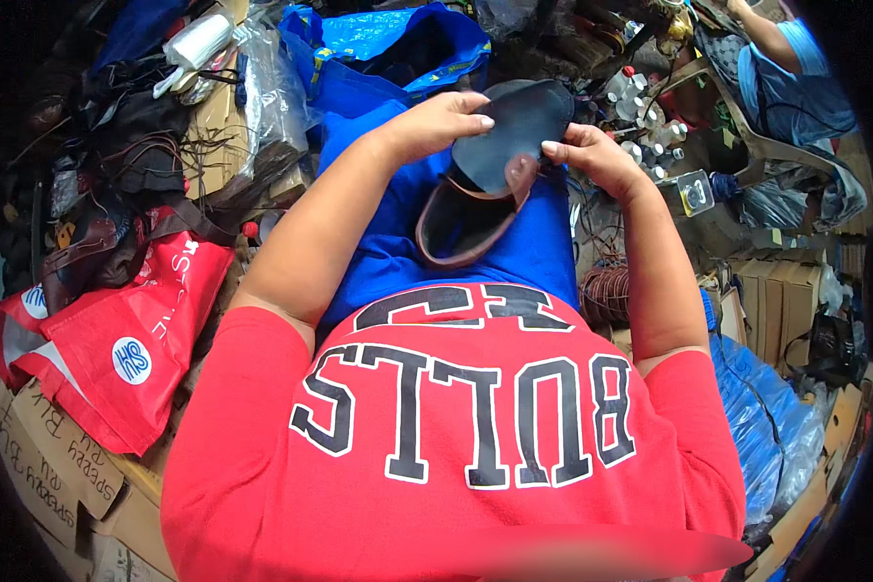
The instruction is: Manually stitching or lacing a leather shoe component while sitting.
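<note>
Blue cloth (364, 257) covered the lap at the centre of the frame, with a blue bag (332, 66) beyond it at the top, and above the cloth a brown-rimmed shoe piece (461, 228) was held tilted between the person's hands, toward the upper centre. The step in hand looked like fitting or checking a dark sheet (500, 141), perhaps an insole, against that shoe piece — a judgement only, since the sheet overlapped another dark layer (550, 100) and hid how they joined. The next move probably called for lining up the edges and pressing them together, both hands keeping the work from twisting. The hollow end of the shoe piece lay below the fingers, apart from them, while the sheet reached up between the two hands. The left hand (435, 124) appeared to pinch the sheet's upper-left edge, its thumb (484, 123) on the near face; the right hand (603, 162) gripped the right-hand edge — which layer, I could not tell — with its thumb (552, 148) just beside a small brown tab (521, 173).
</note>
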The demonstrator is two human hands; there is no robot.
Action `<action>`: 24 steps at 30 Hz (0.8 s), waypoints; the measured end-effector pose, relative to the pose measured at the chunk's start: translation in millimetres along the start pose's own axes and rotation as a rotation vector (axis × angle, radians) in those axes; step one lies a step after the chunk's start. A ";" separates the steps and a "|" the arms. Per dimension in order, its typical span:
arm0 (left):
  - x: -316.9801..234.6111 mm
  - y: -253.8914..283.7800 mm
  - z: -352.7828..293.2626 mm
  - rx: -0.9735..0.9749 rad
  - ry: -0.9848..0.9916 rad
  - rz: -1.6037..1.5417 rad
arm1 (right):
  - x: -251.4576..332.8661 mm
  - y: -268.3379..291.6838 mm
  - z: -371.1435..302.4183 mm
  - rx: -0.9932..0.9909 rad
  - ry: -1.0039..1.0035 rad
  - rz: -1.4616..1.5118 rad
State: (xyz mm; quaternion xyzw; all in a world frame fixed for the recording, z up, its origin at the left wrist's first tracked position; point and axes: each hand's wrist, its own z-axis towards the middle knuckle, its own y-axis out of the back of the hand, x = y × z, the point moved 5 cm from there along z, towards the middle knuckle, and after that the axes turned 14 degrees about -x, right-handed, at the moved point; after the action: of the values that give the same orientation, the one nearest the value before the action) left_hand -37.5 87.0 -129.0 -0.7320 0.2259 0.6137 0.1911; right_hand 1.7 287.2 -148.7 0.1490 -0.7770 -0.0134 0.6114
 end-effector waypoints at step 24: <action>40.3 -39.0 -81.0 -0.328 -0.120 1.347 | 12.8 -46.5 14.1 -0.291 0.149 -0.693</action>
State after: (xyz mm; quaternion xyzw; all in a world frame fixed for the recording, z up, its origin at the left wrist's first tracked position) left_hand 56.1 70.2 -154.5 -0.4167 0.5242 0.6642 -0.3322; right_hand -4.4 237.4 -149.6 0.3150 -0.6238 -0.3185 0.6404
